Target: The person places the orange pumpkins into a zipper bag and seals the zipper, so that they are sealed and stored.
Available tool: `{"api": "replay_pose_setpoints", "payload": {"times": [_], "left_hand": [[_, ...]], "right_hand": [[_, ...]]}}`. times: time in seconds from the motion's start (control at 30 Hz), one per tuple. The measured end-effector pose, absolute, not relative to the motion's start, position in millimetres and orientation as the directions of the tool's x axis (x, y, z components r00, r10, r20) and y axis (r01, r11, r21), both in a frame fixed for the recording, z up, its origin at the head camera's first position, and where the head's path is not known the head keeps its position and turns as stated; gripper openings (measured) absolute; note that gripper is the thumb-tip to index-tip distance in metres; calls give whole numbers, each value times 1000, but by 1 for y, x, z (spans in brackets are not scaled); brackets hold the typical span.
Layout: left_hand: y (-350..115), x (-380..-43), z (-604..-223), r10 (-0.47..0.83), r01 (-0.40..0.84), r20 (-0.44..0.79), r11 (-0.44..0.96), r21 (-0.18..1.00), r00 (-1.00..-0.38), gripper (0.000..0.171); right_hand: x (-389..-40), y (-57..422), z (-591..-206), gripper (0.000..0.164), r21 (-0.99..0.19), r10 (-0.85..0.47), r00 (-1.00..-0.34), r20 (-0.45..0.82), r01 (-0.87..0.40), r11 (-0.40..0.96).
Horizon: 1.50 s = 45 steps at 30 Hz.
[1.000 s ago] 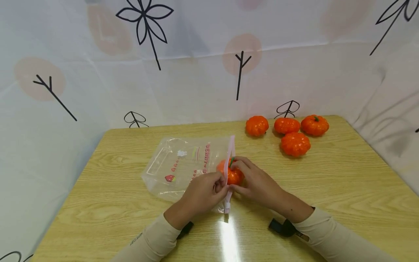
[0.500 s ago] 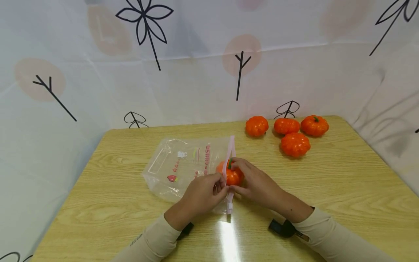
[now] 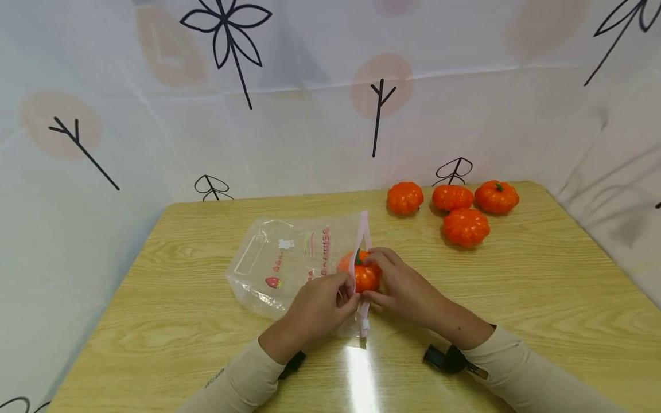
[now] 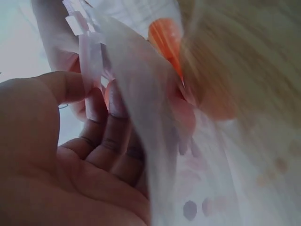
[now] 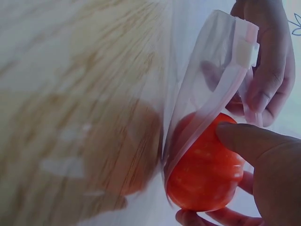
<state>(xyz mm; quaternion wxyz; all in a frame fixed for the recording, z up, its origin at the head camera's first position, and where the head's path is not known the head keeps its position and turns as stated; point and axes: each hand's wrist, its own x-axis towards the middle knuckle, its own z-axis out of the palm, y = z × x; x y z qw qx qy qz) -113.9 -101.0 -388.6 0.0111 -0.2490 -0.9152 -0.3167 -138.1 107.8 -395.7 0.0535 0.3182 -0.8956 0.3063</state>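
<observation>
A clear zip bag (image 3: 299, 252) with strawberry prints and a pink zip edge lies flat on the table, its mouth facing right. My left hand (image 3: 321, 301) pinches the pink edge between thumb and fingertips, as the left wrist view also shows. An orange toy pumpkin (image 5: 204, 169) with a green stem sits partly inside the mouth. Thumb and fingers of my right hand (image 3: 408, 289) grip it from the right. The white slider (image 5: 248, 54) is at the near end of the zip. Part of the pumpkin shows through the clear plastic.
Several more orange pumpkins (image 3: 466, 228) stand at the back right of the wooden table (image 3: 170, 321). A patterned white cloth (image 3: 310, 132) hangs right behind the table's far edge.
The pumpkin has shifted slightly left, a little deeper into the bag mouth, with my right fingers on it. My left hand keeps its pinch on the edge.
</observation>
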Motion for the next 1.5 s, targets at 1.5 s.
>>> {"api": "replay_pose_setpoints", "payload": {"times": [1.5], "left_hand": [[-99, -114, -389, 408, 359, 115, 595, 719, -906, 17]], "right_hand": [[-141, 103, -398, 43, -721, -443, -873, 203, -439, 536]]}}
